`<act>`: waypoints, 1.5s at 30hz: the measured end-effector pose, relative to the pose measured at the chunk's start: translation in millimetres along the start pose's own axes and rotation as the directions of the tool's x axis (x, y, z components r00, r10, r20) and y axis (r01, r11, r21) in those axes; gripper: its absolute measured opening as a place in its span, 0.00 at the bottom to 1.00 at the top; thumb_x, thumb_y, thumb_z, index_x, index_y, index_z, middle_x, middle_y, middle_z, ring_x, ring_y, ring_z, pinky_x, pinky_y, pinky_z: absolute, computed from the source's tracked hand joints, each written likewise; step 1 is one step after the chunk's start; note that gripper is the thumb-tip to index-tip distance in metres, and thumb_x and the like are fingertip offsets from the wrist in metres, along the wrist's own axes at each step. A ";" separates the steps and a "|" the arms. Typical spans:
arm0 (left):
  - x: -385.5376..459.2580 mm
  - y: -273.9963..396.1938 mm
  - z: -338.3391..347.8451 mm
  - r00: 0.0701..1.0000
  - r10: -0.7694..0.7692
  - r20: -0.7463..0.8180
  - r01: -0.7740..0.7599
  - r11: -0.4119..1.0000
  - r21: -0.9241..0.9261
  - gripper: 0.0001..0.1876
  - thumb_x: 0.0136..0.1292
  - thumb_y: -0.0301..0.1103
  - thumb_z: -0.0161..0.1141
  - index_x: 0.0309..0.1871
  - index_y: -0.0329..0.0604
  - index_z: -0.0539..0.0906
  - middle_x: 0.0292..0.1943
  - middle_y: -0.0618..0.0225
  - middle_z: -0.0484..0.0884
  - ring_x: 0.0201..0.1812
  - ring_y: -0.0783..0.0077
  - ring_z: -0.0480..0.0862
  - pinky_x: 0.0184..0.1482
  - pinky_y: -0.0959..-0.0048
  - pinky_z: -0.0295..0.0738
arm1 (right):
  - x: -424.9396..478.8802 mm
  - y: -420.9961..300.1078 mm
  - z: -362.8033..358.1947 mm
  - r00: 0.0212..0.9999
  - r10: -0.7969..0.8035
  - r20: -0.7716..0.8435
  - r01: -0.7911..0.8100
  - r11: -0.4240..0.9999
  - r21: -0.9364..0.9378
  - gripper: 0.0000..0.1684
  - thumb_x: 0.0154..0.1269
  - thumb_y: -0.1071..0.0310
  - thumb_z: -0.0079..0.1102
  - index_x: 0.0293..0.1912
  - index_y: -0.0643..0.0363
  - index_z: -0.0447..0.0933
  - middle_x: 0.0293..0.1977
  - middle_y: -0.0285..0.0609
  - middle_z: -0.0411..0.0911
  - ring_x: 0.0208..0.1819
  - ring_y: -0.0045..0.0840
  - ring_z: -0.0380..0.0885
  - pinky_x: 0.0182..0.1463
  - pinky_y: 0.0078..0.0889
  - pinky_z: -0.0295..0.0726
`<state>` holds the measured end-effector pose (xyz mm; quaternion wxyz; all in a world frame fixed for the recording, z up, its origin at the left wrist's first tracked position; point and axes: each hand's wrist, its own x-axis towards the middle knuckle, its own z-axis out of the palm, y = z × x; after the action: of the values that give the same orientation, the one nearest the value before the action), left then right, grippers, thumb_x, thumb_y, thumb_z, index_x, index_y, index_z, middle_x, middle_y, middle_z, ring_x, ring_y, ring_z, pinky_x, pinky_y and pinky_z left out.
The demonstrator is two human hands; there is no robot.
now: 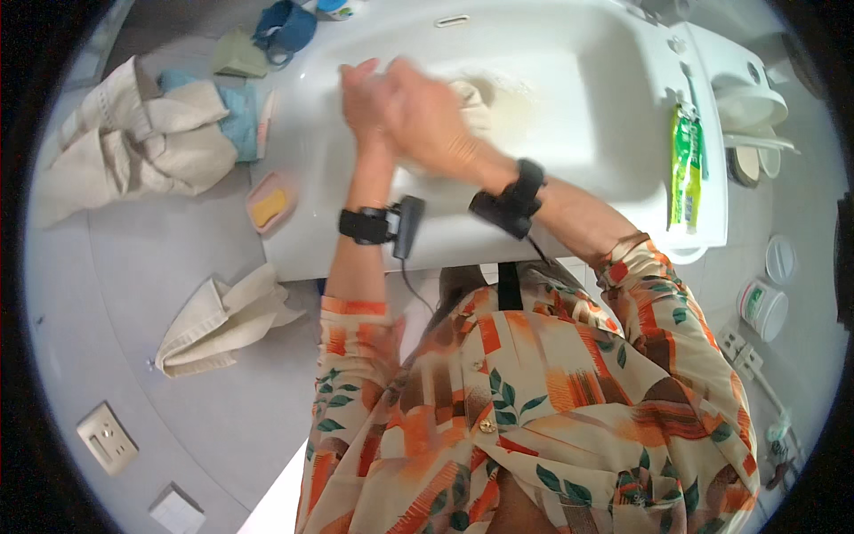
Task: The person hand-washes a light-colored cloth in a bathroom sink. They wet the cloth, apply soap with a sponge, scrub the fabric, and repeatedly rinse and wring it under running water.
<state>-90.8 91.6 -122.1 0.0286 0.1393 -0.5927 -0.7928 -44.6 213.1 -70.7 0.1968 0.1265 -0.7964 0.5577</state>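
Over the left part of a white washbasin [600, 160], my two hands are pressed together and blurred. My left hand [363, 107] points up the picture with its fingertips apart. Across it lies my right hand [427, 117], its fingers folded against the left palm. Whether anything sits between them is hidden. A cream cloth [472, 107] lies in the basin just right of my right hand, in a little cloudy water, partly covered by that hand. Black bands with small devices are strapped to both wrists.
On the left rim sits a pink soap dish [288, 208] with yellow soap [269, 207]. A blue mug [285, 30] stands upper left, near bunched beige cloth [147, 147]. A green toothpaste tube [684, 167] lies on the right rim. Another cloth [223, 320] hangs lower left.
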 end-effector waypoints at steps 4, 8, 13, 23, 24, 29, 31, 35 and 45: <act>-42.9 24.9 60.5 0.954 -0.242 -0.179 0.229 0.969 -0.093 0.22 0.67 0.46 0.40 0.48 0.35 0.74 0.44 0.64 0.75 0.46 0.67 0.76 0.50 0.71 0.69 | 6.3 36.5 2.9 0.996 0.078 0.038 -0.076 0.996 -0.054 0.14 0.66 0.59 0.46 0.33 0.62 0.68 0.22 0.56 0.75 0.26 0.52 0.75 0.31 0.50 0.73; -50.7 15.5 59.9 0.965 -0.233 -0.118 0.227 0.972 -0.066 0.22 0.70 0.48 0.35 0.51 0.40 0.71 0.45 0.64 0.76 0.50 0.64 0.76 0.55 0.66 0.69 | 25.1 64.3 2.9 0.981 0.189 0.034 -0.186 0.979 -0.079 0.16 0.68 0.58 0.44 0.33 0.64 0.67 0.20 0.57 0.74 0.26 0.53 0.74 0.30 0.49 0.72; 1.2 0.8 -4.7 0.979 0.102 0.175 -0.171 0.881 0.440 0.21 0.69 0.46 0.38 0.51 0.38 0.72 0.44 0.63 0.76 0.47 0.63 0.76 0.51 0.62 0.71 | 2.5 -6.3 8.6 0.989 -0.027 0.144 0.025 1.000 0.020 0.15 0.64 0.59 0.47 0.33 0.63 0.68 0.25 0.55 0.76 0.27 0.50 0.76 0.31 0.48 0.76; -29.6 5.7 16.9 0.986 -0.162 0.031 0.165 0.972 -0.168 0.26 0.69 0.50 0.36 0.54 0.36 0.72 0.51 0.58 0.74 0.52 0.61 0.75 0.53 0.65 0.70 | 12.6 4.0 8.5 0.998 -0.027 0.053 0.031 0.996 -0.086 0.16 0.66 0.58 0.47 0.31 0.63 0.68 0.22 0.57 0.75 0.26 0.53 0.74 0.29 0.47 0.74; -27.1 6.6 8.3 0.989 -0.119 0.084 0.132 0.977 -0.167 0.26 0.69 0.50 0.36 0.54 0.36 0.72 0.52 0.58 0.74 0.52 0.60 0.75 0.53 0.65 0.70 | 3.6 -0.9 11.8 0.989 -0.126 0.076 0.127 0.992 -0.011 0.13 0.64 0.60 0.47 0.33 0.61 0.69 0.21 0.53 0.76 0.25 0.49 0.76 0.29 0.49 0.75; -46.9 26.2 59.8 0.940 -0.311 -0.139 0.286 0.943 -0.173 0.27 0.70 0.48 0.37 0.61 0.34 0.63 0.58 0.58 0.70 0.56 0.58 0.74 0.58 0.61 0.68 | 41.6 64.1 4.2 0.995 0.059 0.081 -0.041 0.978 -0.207 0.16 0.66 0.58 0.46 0.32 0.63 0.67 0.18 0.55 0.73 0.23 0.52 0.73 0.27 0.47 0.72; -49.6 23.7 59.9 0.940 -0.316 -0.128 0.292 0.940 -0.177 0.27 0.70 0.49 0.36 0.62 0.34 0.63 0.57 0.58 0.71 0.56 0.59 0.74 0.58 0.61 0.68 | 44.0 58.0 1.3 0.996 0.018 0.090 0.003 0.974 -0.228 0.16 0.66 0.58 0.46 0.32 0.63 0.67 0.19 0.54 0.73 0.23 0.52 0.73 0.27 0.47 0.72; -10.9 -4.0 -14.3 0.920 -0.040 0.390 0.150 0.955 -0.255 0.26 0.70 0.49 0.36 0.57 0.34 0.68 0.51 0.60 0.75 0.50 0.61 0.76 0.54 0.65 0.70 | 3.5 -9.3 11.9 0.973 -0.216 0.084 0.224 0.970 -0.092 0.15 0.66 0.59 0.46 0.31 0.62 0.68 0.20 0.54 0.74 0.23 0.51 0.74 0.26 0.45 0.74; -37.8 47.5 20.7 0.943 -0.321 0.085 0.332 0.905 -0.264 0.27 0.71 0.46 0.31 0.57 0.31 0.71 0.57 0.53 0.72 0.57 0.56 0.71 0.62 0.59 0.63 | 39.1 80.5 3.7 0.849 0.321 0.420 -0.407 0.904 0.131 0.28 0.64 0.45 0.49 0.42 0.64 0.72 0.28 0.42 0.75 0.32 0.24 0.73 0.40 0.24 0.73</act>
<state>-65.5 104.7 -64.7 -0.0974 0.2154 -0.4456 -0.8635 -113.9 238.1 -121.5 -0.0897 0.1010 -0.7636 0.6314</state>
